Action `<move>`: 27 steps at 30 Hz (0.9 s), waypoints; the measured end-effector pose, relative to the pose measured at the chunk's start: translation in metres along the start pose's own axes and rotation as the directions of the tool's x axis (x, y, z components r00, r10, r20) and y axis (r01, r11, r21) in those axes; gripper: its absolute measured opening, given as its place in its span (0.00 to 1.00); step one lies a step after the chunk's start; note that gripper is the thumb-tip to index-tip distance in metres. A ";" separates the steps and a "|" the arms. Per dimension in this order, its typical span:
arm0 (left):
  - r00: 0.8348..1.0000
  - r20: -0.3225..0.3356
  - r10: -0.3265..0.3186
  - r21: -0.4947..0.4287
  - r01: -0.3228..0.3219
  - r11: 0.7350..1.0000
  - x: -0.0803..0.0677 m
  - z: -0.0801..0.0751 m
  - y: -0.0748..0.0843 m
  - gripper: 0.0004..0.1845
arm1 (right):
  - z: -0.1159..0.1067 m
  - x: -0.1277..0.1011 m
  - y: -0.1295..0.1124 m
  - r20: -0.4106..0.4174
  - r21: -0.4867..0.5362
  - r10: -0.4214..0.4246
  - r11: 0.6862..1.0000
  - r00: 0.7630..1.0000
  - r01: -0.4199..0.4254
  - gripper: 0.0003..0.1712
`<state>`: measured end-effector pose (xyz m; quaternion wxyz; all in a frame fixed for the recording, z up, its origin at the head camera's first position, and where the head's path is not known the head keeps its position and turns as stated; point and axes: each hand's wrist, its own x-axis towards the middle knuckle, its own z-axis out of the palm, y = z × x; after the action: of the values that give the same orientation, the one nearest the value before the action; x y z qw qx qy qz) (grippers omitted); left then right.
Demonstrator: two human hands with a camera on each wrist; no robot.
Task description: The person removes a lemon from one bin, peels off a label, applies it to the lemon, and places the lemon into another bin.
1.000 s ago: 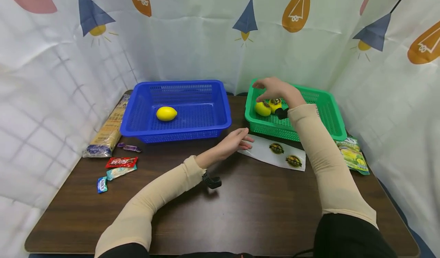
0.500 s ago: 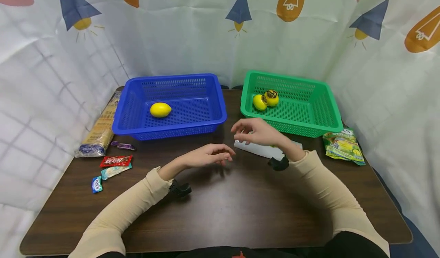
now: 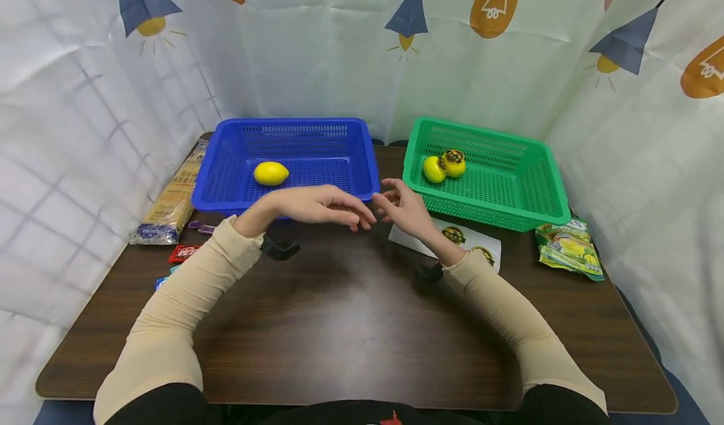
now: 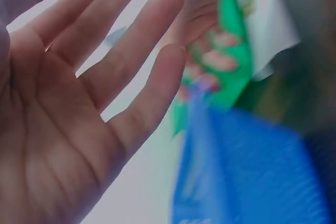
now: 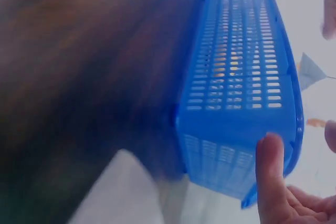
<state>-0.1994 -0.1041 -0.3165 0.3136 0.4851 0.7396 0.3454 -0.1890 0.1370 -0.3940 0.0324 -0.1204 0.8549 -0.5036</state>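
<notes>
My left hand [image 3: 325, 206] hovers in front of the blue basket [image 3: 283, 208], palm down with loosely extended fingers and nothing in them. In the left wrist view its palm and spread fingers show bare. Close by on the right, my right hand [image 3: 406, 210] hangs between the two baskets with relaxed fingers, holding nothing. One plain lemon [image 3: 271, 173] lies in the blue basket. Inside the green basket [image 3: 481, 214] are two yellow fruits [image 3: 434, 169] with dark stickers, touching each other. Under the right forearm lies a white sticker sheet [image 3: 452, 235] with two dark round stickers.
A long yellowish plastic packet [image 3: 172, 202] lies left of the blue basket. Small wrapped snacks, among them a red one [image 3: 183, 253], lie partly hidden behind the left arm. A green-yellow bag [image 3: 569, 249] sits right of the green basket. Printed curtains [image 3: 339, 66] enclose the table.
My right hand has come out from over the green basket and moved left, low over the table. The left hand has left the sticker sheet and moved left toward the blue basket.
</notes>
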 end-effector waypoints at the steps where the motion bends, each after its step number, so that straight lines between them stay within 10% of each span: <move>1: 1.000 -0.015 -0.008 0.012 0.008 1.000 -0.002 -0.012 0.002 0.19 | 0.001 0.004 -0.002 -0.018 -0.012 0.003 1.000 1.000 -0.003 0.35; 6: 0.984 -0.117 -0.138 -0.014 0.137 0.990 -0.022 -0.078 -0.012 0.20 | 0.011 0.023 -0.010 -0.090 -0.012 0.033 0.999 0.995 -0.034 0.41; 12: 0.903 -0.234 -0.360 -0.129 0.338 0.932 -0.055 -0.135 -0.072 0.25 | 0.021 0.027 -0.008 -0.127 0.056 0.073 0.996 0.989 -0.066 0.40; 19: 0.798 -0.272 -0.538 -0.224 0.491 0.842 -0.071 -0.137 -0.126 0.35 | 0.020 0.024 -0.006 -0.107 0.107 0.097 0.991 0.990 -0.085 0.41; 27: 0.769 -0.262 -0.583 -0.216 0.543 0.812 -0.077 -0.125 -0.154 0.38 | 0.021 0.022 -0.008 -0.131 0.149 0.121 0.984 0.984 -0.102 0.41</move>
<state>-0.3510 -0.2463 -0.3612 0.3107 0.1581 0.8676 0.3547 -0.2050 0.1102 -0.3964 0.0092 -0.0341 0.8226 -0.5675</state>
